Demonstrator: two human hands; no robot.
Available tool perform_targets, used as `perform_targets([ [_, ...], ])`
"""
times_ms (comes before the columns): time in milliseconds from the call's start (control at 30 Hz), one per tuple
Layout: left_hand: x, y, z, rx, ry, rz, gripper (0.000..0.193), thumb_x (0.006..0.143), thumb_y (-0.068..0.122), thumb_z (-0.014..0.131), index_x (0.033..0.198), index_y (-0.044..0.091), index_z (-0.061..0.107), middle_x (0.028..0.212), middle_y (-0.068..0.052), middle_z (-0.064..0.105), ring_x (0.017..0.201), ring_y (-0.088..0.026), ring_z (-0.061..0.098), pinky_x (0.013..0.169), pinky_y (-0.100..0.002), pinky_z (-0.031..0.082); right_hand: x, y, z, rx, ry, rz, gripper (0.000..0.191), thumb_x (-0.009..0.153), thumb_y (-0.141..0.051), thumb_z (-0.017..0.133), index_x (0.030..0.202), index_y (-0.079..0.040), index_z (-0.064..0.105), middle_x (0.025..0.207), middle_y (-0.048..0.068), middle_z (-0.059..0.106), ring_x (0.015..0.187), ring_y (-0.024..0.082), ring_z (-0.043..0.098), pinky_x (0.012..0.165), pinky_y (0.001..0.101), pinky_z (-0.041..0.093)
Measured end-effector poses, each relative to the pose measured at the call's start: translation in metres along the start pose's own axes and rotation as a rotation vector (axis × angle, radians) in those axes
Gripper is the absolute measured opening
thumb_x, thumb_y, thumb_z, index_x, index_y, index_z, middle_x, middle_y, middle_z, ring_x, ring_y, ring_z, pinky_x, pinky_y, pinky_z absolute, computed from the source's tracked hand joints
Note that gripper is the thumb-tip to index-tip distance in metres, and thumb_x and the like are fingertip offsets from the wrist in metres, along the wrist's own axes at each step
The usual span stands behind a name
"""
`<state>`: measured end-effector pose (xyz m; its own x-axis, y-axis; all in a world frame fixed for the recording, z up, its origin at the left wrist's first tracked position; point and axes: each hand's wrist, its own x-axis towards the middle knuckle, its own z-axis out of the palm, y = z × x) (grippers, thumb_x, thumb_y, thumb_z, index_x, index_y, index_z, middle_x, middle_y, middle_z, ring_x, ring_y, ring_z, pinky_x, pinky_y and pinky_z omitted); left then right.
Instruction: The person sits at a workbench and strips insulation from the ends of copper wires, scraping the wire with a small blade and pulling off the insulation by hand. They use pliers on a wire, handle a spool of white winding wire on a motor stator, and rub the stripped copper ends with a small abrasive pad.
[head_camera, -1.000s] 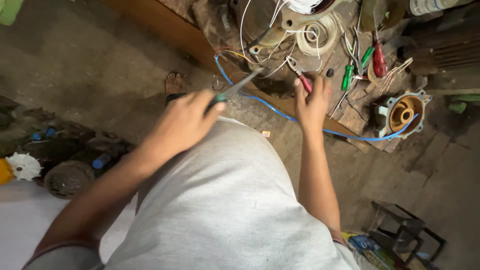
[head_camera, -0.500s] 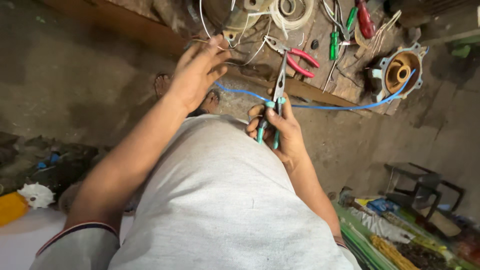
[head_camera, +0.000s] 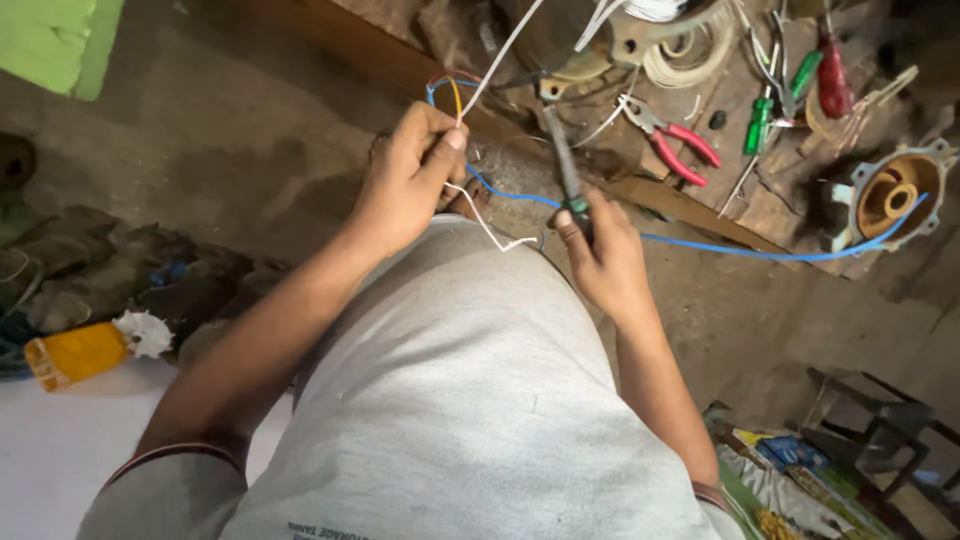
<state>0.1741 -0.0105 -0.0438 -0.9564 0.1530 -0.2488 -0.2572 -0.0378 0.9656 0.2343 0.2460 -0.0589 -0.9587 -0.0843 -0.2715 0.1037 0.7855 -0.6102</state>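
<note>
Floor: bare grey concrete (head_camera: 170, 130), stained and dusty, dim toward the right.
Bench: a worn wooden board (head_camera: 690, 195) running slantwise across the top, cluttered.
Upper left corner: a bright green panel (head_camera: 55, 40).
Left edge: a heap of dark scrap (head_camera: 120, 270), with a yellow container (head_camera: 75, 355) and a small white fan wheel (head_camera: 145, 333) beside it.
Lower right: a small dark metal stool (head_camera: 880, 430); coloured packets (head_camera: 790, 465) near it.
Light: soft, from the left.

Left hand (head_camera: 405, 175) pinches white wire (head_camera: 490, 228) with thumb. Right hand (head_camera: 602, 262) grips pliers (head_camera: 566, 170), tips up toward motor (head_camera: 600, 40). Blue wire (head_camera: 760, 252) runs right. Red pliers (head_camera: 672, 138) on bench (head_camera: 730, 205).
</note>
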Motion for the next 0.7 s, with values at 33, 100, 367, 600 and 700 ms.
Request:
perform_targets([
  [33, 0.0, 0.0, -0.004, -0.008, -0.023, -0.023, 0.011, 0.109, 0.015, 0.055, 0.111, 0.004, 0.053, 0.08, -0.002, 0.062, 0.065, -0.006, 0.056, 0.056, -0.024, 0.047, 0.007, -0.007, 0.003, -0.004, -0.019, -0.09, 0.039, 0.101, -0.021, 0.068, 0.133, 0.0, 0.062, 0.102, 0.02, 0.066, 0.093, 0.034, 0.062, 0.083, 0.042, 0.049],
  [100, 0.002, -0.001, -0.009, -0.092, -0.05, -0.082, 0.011, 0.108, 0.013, 0.055, 0.111, 0.003, 0.052, 0.082, -0.002, 0.064, 0.066, -0.007, 0.058, 0.057, -0.024, 0.049, 0.02, -0.021, 0.008, -0.008, -0.064, -0.267, 0.04, 0.101, -0.018, 0.069, 0.132, 0.004, 0.058, 0.114, 0.024, 0.066, 0.103, 0.041, 0.061, 0.089, 0.0458, 0.05],
  [367, 0.009, -0.01, -0.033, -0.316, -0.116, -0.266, 0.013, 0.105, 0.011, 0.055, 0.117, 0.005, 0.056, 0.089, 0.0, 0.064, 0.077, -0.006, 0.059, 0.063, -0.022, 0.047, 0.058, -0.083, 0.018, -0.269, -0.027, -0.479, 0.055, 0.092, -0.008, 0.072, 0.144, -0.003, 0.057, 0.125, 0.019, 0.065, 0.109, 0.039, 0.056, 0.097, 0.0462, 0.047],
  [600, 0.016, -0.013, -0.047, -0.326, -0.141, -0.253, 0.015, 0.106, 0.017, 0.057, 0.112, 0.003, 0.06, 0.088, 0.001, 0.062, 0.076, -0.006, 0.056, 0.065, -0.023, 0.048, 0.073, -0.11, 0.03, -0.388, -0.001, -0.478, 0.058, 0.085, -0.008, 0.076, 0.14, -0.002, 0.06, 0.114, 0.016, 0.064, 0.1, 0.037, 0.054, 0.086, 0.0454, 0.046],
  [700, 0.018, -0.013, -0.054, -0.295, -0.125, -0.292, 0.014, 0.106, 0.017, 0.058, 0.109, 0.004, 0.06, 0.087, 0.001, 0.063, 0.074, -0.005, 0.055, 0.063, -0.023, 0.048, 0.075, -0.111, 0.036, -0.367, 0.004, -0.488, 0.055, 0.085, -0.005, 0.075, 0.137, 0.0, 0.06, 0.115, 0.016, 0.063, 0.102, 0.037, 0.053, 0.09, 0.0438, 0.046],
])
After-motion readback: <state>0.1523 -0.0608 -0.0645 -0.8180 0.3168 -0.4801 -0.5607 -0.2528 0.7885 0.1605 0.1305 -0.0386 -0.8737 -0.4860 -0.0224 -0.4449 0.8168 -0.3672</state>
